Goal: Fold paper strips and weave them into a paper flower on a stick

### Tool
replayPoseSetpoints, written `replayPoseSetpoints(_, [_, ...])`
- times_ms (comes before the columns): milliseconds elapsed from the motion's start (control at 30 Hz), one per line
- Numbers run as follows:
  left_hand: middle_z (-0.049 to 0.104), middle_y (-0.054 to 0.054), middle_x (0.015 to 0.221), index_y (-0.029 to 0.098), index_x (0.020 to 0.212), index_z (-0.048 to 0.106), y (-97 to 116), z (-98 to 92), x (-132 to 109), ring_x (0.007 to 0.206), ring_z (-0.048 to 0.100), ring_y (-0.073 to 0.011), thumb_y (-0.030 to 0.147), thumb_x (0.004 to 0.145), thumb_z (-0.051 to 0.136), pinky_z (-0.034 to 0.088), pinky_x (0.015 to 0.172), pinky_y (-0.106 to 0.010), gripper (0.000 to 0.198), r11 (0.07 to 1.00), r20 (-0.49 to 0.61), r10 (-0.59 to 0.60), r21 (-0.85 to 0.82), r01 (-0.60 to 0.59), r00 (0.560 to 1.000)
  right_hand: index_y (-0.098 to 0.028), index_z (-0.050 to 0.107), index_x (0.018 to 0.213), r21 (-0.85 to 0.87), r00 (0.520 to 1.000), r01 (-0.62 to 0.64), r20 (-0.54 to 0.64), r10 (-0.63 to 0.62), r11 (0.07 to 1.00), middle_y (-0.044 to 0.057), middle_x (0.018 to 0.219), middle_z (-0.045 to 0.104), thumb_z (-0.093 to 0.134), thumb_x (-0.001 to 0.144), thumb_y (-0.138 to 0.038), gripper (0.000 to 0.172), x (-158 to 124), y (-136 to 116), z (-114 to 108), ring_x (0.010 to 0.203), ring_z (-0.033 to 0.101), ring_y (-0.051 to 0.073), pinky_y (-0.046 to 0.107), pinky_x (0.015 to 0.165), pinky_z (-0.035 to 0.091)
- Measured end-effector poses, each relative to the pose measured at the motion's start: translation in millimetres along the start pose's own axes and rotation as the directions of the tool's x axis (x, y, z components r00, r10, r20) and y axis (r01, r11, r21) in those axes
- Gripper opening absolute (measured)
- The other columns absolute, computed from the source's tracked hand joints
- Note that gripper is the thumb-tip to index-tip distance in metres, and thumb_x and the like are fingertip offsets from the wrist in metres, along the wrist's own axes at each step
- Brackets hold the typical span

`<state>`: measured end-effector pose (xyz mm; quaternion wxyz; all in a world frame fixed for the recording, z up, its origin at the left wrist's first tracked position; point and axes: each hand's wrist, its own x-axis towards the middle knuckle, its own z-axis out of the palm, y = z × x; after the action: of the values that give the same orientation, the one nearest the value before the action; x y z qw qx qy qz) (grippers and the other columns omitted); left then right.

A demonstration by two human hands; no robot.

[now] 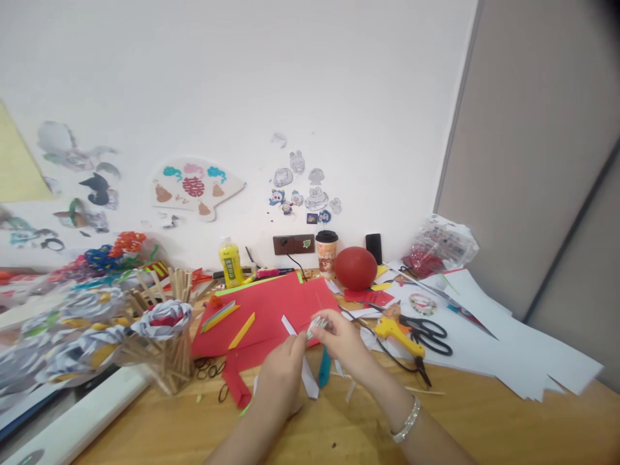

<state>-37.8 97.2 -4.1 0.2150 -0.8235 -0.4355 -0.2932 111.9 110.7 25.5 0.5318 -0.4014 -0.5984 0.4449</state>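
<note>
Pinches one small whitish piece [316, 326] between the fingertips of left hand [282, 367] and right hand [341, 343], with fingers curled, right where both hands meet above the desk [358, 433]. Cannot make out its exact shape through the blur. Shows one teal strip [324, 368] just below, between the wrists. Counts one bottle [231, 263], one cup [327, 256], one balloon [356, 268] and one phone [373, 249] along the wall. Adds, to the right, one glue gun [398, 335] beside one pair of scissors [427, 332].
</note>
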Motion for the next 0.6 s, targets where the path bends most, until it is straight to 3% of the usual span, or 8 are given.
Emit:
replayPoseSetpoints(100, [0.062,-0.006,0.078,0.018,0.097,0.053,-4.4,-4.7,3.7,0.071,0.059,-0.017,0.01,0.078,0.035,0.044,0.061,-0.024,0.027,0.974,0.082,-0.07,-0.209,0.086,0.994,-0.018,0.056,0.095,0.004,0.993,0.041,0.113,-0.042,0.999,0.0,0.078,0.058,0.062,0.069,-0.029,0.029,-0.3,-5.9,-7.0,0.069,0.053,0.012,0.024,0.063,0.043])
replayPoseSetpoints(200, [0.062,-0.004,0.074,0.02,0.093,0.055,-5.8,-7.7,6.2,0.068,0.058,-0.0163,0.012,0.079,0.033,0.043,0.061,-0.025,0.027,0.935,0.118,-0.106,-0.325,0.139,0.987,-0.017,0.058,0.089,-0.037,0.98,0.06,0.191,-0.052,0.997,0.001,0.08,0.059,0.061,0.069,-0.027,0.023,-0.5,-13.0,-15.6,0.072,0.054,0.013,0.025,0.065,0.043])
replayPoseSetpoints(333, [0.062,-0.005,0.076,0.02,0.095,0.057,-3.4,-9.7,7.9,0.068,0.056,-0.016,0.019,0.082,0.034,0.042,0.063,-0.025,0.026,0.891,0.137,-0.138,-0.415,0.183,0.981,-0.017,0.057,0.083,-0.129,0.984,0.096,0.163,-0.074,0.987,-0.001,0.074,0.056,0.058,0.071,-0.026,0.015,-1.5,-17.0,-19.6,0.068,0.052,0.012,0.024,0.063,0.041])
replayPoseSetpoints(600, [0.065,-0.005,0.083,0.02,0.093,0.059,-3.6,-20.0,17.2,0.076,0.058,-0.0181,0.032,0.079,0.047,0.045,0.071,-0.027,0.022,0.768,0.175,-0.256,-0.561,0.31,0.951,-0.017,0.055,0.079,-0.063,0.989,0.136,0.07,-0.132,0.989,-0.002,0.071,0.053,0.057,0.072,-0.028,0.014,1.9,-9.2,-22.9,0.062,0.049,0.01,0.022,0.057,0.039])
